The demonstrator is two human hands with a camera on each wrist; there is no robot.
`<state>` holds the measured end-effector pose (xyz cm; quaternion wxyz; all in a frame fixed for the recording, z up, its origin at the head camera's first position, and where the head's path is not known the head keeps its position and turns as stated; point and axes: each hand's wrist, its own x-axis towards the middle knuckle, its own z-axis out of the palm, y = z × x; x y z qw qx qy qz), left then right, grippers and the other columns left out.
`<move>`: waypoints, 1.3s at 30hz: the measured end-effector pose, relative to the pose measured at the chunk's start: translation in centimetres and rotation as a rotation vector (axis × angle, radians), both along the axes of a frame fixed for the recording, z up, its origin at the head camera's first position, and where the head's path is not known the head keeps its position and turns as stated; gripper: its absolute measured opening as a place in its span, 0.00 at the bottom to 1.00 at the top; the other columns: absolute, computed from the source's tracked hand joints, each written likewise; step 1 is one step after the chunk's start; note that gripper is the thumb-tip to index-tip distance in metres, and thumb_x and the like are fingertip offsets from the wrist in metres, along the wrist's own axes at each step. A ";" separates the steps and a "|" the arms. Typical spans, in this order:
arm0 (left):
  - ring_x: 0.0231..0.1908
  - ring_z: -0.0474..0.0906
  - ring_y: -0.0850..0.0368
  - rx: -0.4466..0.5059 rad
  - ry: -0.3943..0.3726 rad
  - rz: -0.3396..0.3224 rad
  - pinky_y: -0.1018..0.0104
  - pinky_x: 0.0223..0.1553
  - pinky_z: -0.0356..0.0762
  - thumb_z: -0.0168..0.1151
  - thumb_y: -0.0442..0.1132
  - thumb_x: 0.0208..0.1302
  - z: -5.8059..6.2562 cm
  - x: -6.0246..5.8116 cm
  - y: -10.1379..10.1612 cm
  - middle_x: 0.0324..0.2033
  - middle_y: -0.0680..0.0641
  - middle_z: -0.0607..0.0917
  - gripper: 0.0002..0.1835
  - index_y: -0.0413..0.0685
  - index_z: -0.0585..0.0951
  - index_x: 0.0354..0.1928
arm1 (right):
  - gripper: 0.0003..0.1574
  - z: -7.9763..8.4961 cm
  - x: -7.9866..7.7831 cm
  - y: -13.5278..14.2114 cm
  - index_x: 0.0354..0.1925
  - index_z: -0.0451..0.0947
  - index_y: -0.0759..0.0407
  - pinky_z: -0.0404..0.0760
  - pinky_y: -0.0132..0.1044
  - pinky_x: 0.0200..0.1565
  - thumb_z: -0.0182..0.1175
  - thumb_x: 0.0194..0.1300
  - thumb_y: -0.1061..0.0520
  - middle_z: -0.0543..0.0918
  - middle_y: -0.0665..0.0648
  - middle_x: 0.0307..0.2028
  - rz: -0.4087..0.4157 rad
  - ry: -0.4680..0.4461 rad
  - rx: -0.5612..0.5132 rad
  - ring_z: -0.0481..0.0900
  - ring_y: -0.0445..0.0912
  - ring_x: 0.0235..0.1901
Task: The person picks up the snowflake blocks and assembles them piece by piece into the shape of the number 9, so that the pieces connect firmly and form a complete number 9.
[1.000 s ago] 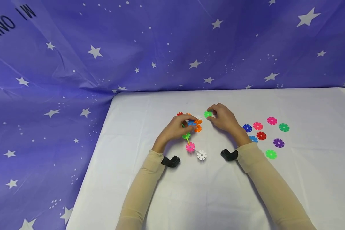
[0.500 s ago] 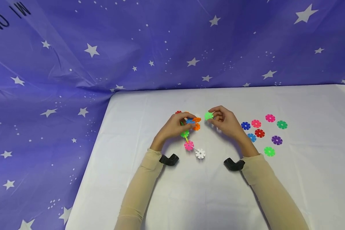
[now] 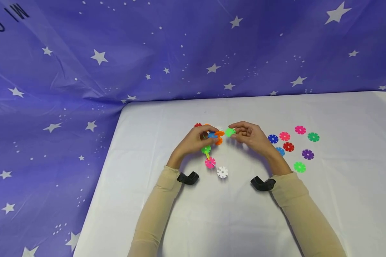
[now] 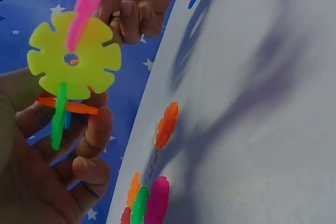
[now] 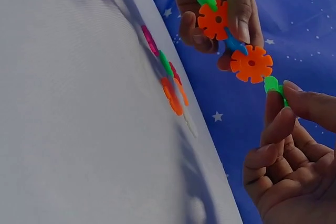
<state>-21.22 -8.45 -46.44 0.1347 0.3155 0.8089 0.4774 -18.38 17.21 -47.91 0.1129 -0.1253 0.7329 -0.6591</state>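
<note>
My left hand [image 3: 193,142] pinches a chain of slotted plastic discs by a blue disc [image 5: 235,41] near its far end. An orange disc [image 5: 252,64] forms that end. Back from the fingers the chain runs through another orange disc [image 5: 212,20], a green one, a yellow disc [image 4: 44,59] and a pink disc [image 3: 210,163] to a white disc [image 3: 225,174]. My right hand [image 3: 252,139] pinches a bright green disc [image 3: 230,132] between thumb and index finger. In the right wrist view, the green disc's edge is right at the rim of the orange end disc.
Several loose discs lie on the white-covered table [image 3: 231,221] to the right, among them a purple disc [image 3: 307,154] and a red disc [image 3: 288,146]. More discs lie behind my left hand, including a red one [image 3: 197,125]. A purple star-patterned cloth [image 3: 180,46] hangs behind.
My right hand has lifted the green disc, turned it and brought it left toward the orange end of the chain. The left hand stays nearly in place, still holding the chain.
</note>
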 end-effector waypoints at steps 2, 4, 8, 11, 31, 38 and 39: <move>0.35 0.75 0.57 0.004 0.006 -0.009 0.67 0.41 0.74 0.64 0.35 0.65 0.0 0.0 -0.1 0.44 0.49 0.85 0.13 0.46 0.83 0.52 | 0.23 -0.1 -0.1 -0.1 0.57 0.75 0.65 0.73 0.37 0.27 0.65 0.65 0.60 0.77 0.54 0.33 0.007 0.002 0.011 0.75 0.53 0.27; 0.35 0.75 0.57 0.006 0.010 -0.016 0.67 0.41 0.74 0.64 0.35 0.65 0.0 -0.1 -0.1 0.44 0.49 0.85 0.13 0.46 0.83 0.52 | 0.23 0.0 -0.1 -0.1 0.57 0.76 0.64 0.74 0.37 0.27 0.65 0.65 0.59 0.77 0.55 0.33 0.011 0.003 0.019 0.75 0.54 0.27; 0.34 0.75 0.57 0.014 0.010 -0.014 0.67 0.39 0.74 0.64 0.35 0.64 0.1 -0.1 -0.2 0.44 0.48 0.86 0.13 0.45 0.83 0.51 | 0.23 0.0 0.0 -0.2 0.57 0.76 0.64 0.74 0.38 0.27 0.64 0.65 0.59 0.77 0.56 0.34 0.018 0.006 0.036 0.75 0.55 0.27; 0.32 0.74 0.56 0.028 0.004 -0.004 0.67 0.37 0.73 0.64 0.36 0.65 0.4 0.0 -0.1 0.43 0.47 0.86 0.12 0.45 0.84 0.50 | 0.22 -0.1 0.0 -0.2 0.57 0.77 0.64 0.73 0.38 0.27 0.64 0.66 0.60 0.78 0.57 0.35 0.021 0.018 0.045 0.75 0.55 0.27; 0.29 0.76 0.56 -0.008 0.028 0.072 0.67 0.32 0.73 0.64 0.41 0.66 0.6 0.2 0.5 0.37 0.47 0.87 0.12 0.46 0.85 0.49 | 0.22 0.3 0.2 -0.4 0.58 0.76 0.66 0.75 0.38 0.28 0.62 0.67 0.61 0.78 0.58 0.35 0.037 0.028 0.032 0.76 0.55 0.28; 0.26 0.72 0.58 -0.065 0.074 0.118 0.72 0.28 0.69 0.66 0.40 0.65 0.8 0.4 1.0 0.30 0.47 0.84 0.14 0.38 0.83 0.47 | 0.21 0.5 0.4 -1.2 0.57 0.76 0.71 0.83 0.32 0.39 0.61 0.66 0.64 0.82 0.64 0.36 0.018 0.016 -0.027 0.85 0.43 0.32; 0.27 0.72 0.58 -0.077 0.083 0.126 0.72 0.29 0.68 0.66 0.40 0.65 0.8 0.4 1.0 0.30 0.47 0.83 0.13 0.39 0.83 0.47 | 0.21 0.5 0.4 -1.3 0.57 0.76 0.71 0.83 0.31 0.40 0.61 0.67 0.64 0.82 0.67 0.36 0.018 0.016 -0.030 0.86 0.42 0.33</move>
